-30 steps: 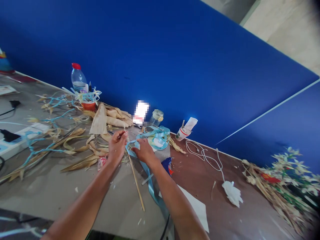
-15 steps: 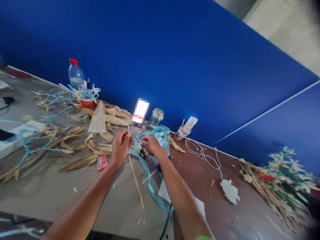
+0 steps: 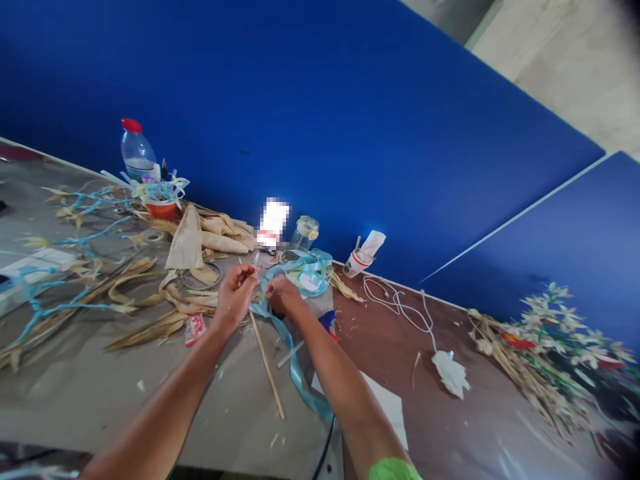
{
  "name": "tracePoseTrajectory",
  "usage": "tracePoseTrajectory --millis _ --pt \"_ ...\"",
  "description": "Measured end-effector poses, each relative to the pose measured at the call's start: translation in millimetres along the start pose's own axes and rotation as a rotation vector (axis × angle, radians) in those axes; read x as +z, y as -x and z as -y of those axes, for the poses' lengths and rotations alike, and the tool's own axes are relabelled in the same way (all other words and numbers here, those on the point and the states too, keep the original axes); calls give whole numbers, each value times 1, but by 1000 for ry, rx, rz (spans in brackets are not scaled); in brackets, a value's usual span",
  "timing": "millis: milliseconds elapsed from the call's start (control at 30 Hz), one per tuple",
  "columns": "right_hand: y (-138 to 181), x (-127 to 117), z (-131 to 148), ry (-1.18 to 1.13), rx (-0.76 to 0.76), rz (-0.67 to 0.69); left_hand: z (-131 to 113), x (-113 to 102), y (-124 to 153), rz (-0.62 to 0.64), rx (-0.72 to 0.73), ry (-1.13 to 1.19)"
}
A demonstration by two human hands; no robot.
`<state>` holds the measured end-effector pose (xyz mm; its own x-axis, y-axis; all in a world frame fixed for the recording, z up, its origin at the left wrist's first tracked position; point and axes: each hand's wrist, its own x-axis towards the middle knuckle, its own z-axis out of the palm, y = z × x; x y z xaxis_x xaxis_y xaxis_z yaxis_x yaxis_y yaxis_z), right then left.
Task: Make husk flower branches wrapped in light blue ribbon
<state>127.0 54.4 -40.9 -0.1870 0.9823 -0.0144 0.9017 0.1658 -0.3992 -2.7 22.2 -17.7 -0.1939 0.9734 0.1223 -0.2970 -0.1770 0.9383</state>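
Note:
My left hand [image 3: 235,295] is closed, pinching the top end of a thin wooden stick [image 3: 265,363] that slants down over the grey table [image 3: 75,393]. My right hand [image 3: 283,295] is closed right beside it, gripping a light blue ribbon [image 3: 293,357] near the stick's top. The ribbon trails down past my right forearm toward the table's front edge. A coil of the same ribbon [image 3: 307,270] lies just behind my hands.
Dried husks and leaves [image 3: 150,293] litter the left. A water bottle [image 3: 136,152], an orange cup [image 3: 163,208], a jar [image 3: 304,233] and a paper cup [image 3: 356,261] stand along the blue wall. A white cable [image 3: 400,307], white paper [image 3: 387,407] and a flower bundle [image 3: 550,353] lie right.
My right hand has drawn in closer to the left hand at the stick's top, pulling the ribbon with it. The view has shifted slightly.

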Motion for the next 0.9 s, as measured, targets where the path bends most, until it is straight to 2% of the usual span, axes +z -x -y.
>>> tracePoseTrajectory --millis 233,333,500,633,667,767,900 --pt "1 -26 -5 -174 -47 -82 2 1 1 -8 -2 15" --pt "6 -16 2 -151 -133 -50 4 1 0 10 -3 -19" --pt "8 5 13 -83 -31 -19 5 -1 -2 74 20 -104" --pt "3 -7 7 -181 -4 -45 1 -1 1 90 17 -133" --pt "2 -13 4 -248 15 -66 0 -1 2 92 17 -139" --pt "5 -30 -4 -714 109 -170 -3 -1 4 113 5 -145" --pt "19 -43 1 -1197 167 -163 1 1 4 168 -72 -105"
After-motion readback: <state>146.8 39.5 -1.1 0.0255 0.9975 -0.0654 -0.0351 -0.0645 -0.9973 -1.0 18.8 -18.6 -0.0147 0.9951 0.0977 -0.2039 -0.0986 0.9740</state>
